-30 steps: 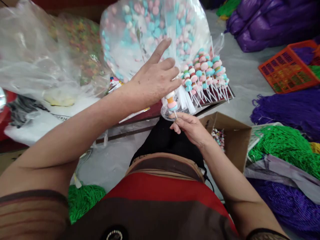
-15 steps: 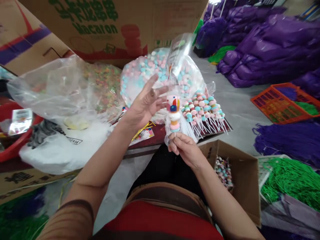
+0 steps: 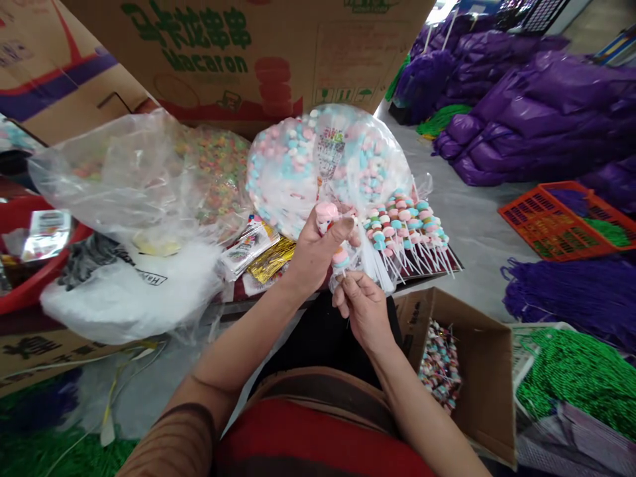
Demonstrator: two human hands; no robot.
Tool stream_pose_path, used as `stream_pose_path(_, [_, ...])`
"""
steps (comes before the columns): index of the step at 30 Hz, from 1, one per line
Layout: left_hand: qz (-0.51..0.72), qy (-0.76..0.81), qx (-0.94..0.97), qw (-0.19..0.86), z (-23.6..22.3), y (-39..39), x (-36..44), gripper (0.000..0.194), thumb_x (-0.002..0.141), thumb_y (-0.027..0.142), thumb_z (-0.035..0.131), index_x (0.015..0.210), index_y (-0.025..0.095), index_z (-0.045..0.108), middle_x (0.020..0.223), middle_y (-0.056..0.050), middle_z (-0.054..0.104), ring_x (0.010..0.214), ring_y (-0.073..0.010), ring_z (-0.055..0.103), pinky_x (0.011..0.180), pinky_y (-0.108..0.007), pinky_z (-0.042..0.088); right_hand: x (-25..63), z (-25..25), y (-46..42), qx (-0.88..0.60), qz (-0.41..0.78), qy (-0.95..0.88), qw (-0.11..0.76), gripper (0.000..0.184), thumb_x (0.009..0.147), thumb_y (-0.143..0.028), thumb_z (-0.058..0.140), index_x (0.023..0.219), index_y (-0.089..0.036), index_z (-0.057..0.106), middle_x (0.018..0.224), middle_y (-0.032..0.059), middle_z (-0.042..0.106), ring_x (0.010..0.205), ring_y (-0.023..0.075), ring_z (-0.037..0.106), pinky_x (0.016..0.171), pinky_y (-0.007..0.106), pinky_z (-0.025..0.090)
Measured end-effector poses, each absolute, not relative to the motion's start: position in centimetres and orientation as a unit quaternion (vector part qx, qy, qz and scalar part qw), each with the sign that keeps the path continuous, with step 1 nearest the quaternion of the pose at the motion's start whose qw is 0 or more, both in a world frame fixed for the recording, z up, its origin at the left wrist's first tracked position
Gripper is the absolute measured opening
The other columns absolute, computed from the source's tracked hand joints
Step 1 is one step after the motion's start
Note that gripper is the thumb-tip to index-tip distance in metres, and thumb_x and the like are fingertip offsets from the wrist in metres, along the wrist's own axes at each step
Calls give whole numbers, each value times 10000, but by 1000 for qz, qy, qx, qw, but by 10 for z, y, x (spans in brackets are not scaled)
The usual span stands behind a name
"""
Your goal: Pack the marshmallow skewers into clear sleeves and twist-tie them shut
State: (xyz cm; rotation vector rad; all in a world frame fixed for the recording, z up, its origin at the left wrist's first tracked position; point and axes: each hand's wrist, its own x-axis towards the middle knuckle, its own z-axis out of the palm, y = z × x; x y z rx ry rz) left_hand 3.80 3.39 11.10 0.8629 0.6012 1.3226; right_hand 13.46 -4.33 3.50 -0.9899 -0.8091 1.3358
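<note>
A skewer of pink, white and blue marshmallow-like sweets (image 3: 340, 257) stands upright between my hands. My left hand (image 3: 318, 248) is wrapped round its upper part, the thumb across the front, and covers the middle pieces. Lower down, my right hand (image 3: 365, 305) pinches the white stick just under the bottom piece. Above my left hand a clear printed bag (image 3: 330, 151) fans out from a narrow neck; its join with the skewer is partly hidden. Beside my hands lie many finished-looking skewers (image 3: 405, 222) in rows. Gold twist ties (image 3: 271, 260) and folded printed bags (image 3: 250, 245) are at the left.
Behind is a large bag of pastel sweets (image 3: 281, 172), with a bag of coloured rings (image 3: 213, 179) beside it. A cardboard carton (image 3: 489, 384) holding skewers stands at the right of my lap. An orange crate (image 3: 541, 215) and purple bundles (image 3: 536, 112) are on the floor.
My left hand has gone from open beside the skewer to wrapped round its upper part. The printed bag top has shifted left and narrowed at its base. My right hand keeps the stick.
</note>
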Motion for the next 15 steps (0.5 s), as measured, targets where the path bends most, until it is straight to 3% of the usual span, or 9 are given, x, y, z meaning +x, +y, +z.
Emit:
stream_pose_path(4, [523, 216, 422, 708, 112, 33, 14, 630, 587, 542, 951, 1066, 255, 659, 1007, -60, 758, 991, -228, 741, 831, -313, 569, 138, 33, -45, -396, 585, -350, 616, 321, 878, -522, 752, 829, -212, 688, 466, -90, 521, 417, 70, 399, 525, 250, 402])
stream_pose_path(7, [536, 196, 401, 717, 123, 41, 0, 765, 551, 709, 893, 1143, 287, 655, 1110, -94, 752, 1221, -326, 687, 897, -398, 582, 141, 33, -46, -381, 601, -350, 609, 343, 858, -539, 769, 794, -213, 686, 423, -107, 457, 409, 71, 368, 593, 280, 471])
stream_pose_path(9, [564, 213, 385, 699, 131, 46, -1, 697, 633, 741, 830, 1125, 278, 660, 1004, -77, 755, 1190, -324, 703, 900, -417, 588, 140, 33, -47, -384, 613, -349, 596, 356, 852, -553, 768, 809, -207, 696, 412, -114, 427, 402, 71, 342, 599, 291, 481])
stream_pose_path(12, [607, 235, 365, 666, 138, 48, 9, 473, 760, 626, 804, 1011, 250, 668, 757, -8, 694, 967, -251, 758, 884, -385, 601, 139, 34, -48, -406, 614, -342, 584, 384, 856, -577, 751, 809, -201, 689, 407, -128, 354, 398, 66, 293, 568, 280, 460])
stream_pose_path(15, [644, 248, 339, 639, 136, 43, 23, 307, 856, 521, 748, 894, 236, 639, 664, 29, 631, 802, -184, 746, 855, -345, 606, 139, 32, -50, -448, 567, -349, 597, 405, 881, -599, 712, 794, -206, 670, 429, -126, 319, 415, 69, 280, 549, 267, 422])
